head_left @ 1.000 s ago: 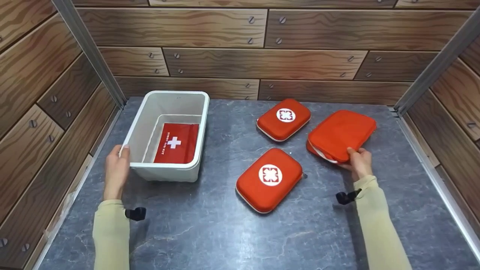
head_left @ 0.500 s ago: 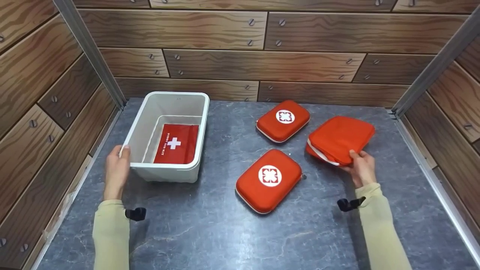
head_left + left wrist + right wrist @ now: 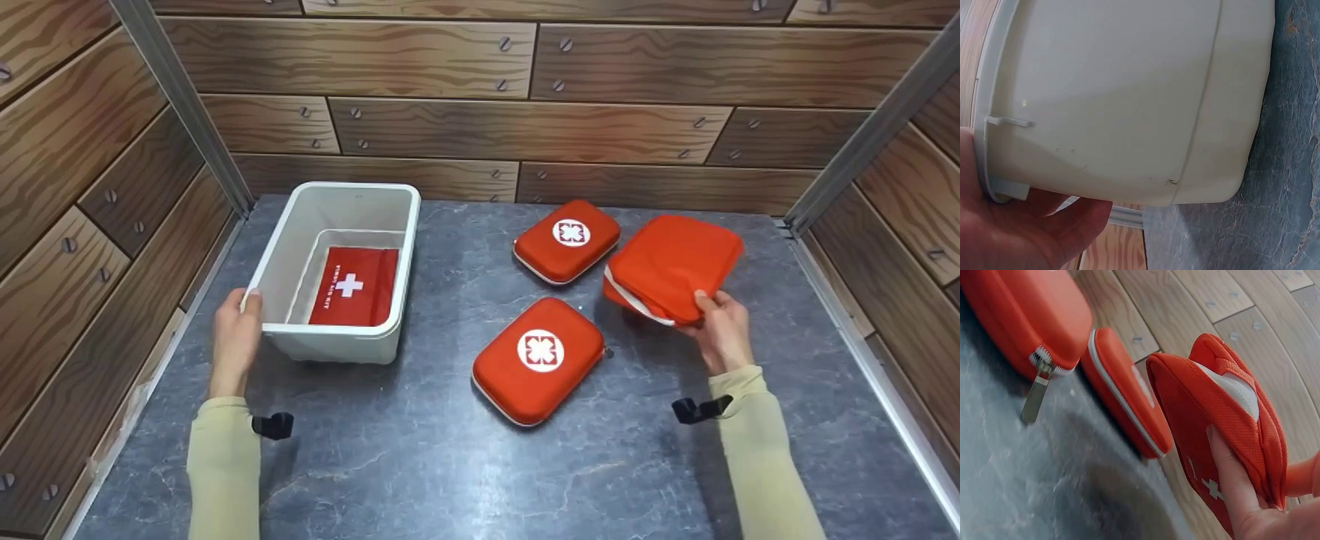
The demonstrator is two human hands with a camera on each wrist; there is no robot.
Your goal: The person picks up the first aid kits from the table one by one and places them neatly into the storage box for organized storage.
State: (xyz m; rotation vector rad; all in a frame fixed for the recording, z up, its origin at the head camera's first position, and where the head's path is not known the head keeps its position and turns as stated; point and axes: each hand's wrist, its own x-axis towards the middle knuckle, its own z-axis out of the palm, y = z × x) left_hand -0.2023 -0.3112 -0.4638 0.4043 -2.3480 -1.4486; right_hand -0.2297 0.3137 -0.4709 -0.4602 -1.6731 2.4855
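At the left of the head view my left hand [image 3: 236, 330] grips the near-left corner of a white plastic bin [image 3: 334, 346]. Its thumb lies over the rim, and its fingers are under the lip in the left wrist view. Flat inside the bin is a red first aid pouch [image 3: 354, 289] with a white cross. My right hand [image 3: 724, 328] pinches a soft red first aid pouch [image 3: 675, 262] by its near corner, thumb on top. In the right wrist view this pouch [image 3: 1202, 422] hangs above the table, its white-edged opening gaping and a white cross on its underside.
Two hard red zip cases with white emblems lie between the hands, one nearer [image 3: 538, 361] and one farther back [image 3: 568, 241]. Wood-patterned walls [image 3: 517, 127] with metal corner posts enclose the grey marbled table [image 3: 450, 465] at the back and sides.
The pouch in my right hand sagged, then rose and shifted slightly left, with the hand's wrist moving a little. My left hand, the bin and the two zip cases stay put.
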